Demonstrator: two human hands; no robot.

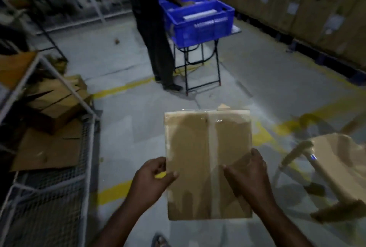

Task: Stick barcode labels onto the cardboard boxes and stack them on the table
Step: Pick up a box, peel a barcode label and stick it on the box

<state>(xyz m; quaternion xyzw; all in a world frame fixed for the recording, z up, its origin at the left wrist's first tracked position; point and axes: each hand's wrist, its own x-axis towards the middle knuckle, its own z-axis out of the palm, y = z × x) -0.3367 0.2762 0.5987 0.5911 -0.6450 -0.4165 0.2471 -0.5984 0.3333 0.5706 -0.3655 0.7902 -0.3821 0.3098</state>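
Both hands hold a taped cardboard box (208, 165) out over the floor: the left hand (153, 179) pinches its left edge, the right hand (247, 175) grips its right side. Farther off, another person (150, 29) stands at blue crates (200, 21).

The cardboard box (208, 164) is matt brown with glossy clear tape; the crates (200, 22) look like smooth blue plastic; the cage (59, 197) is white wire mesh; the chair (334, 169) is glossy cream plastic.

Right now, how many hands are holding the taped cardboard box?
2. The left hand grips the cardboard box at its left edge; the right hand holds its right edge, thumb on top. No other hand touches it.
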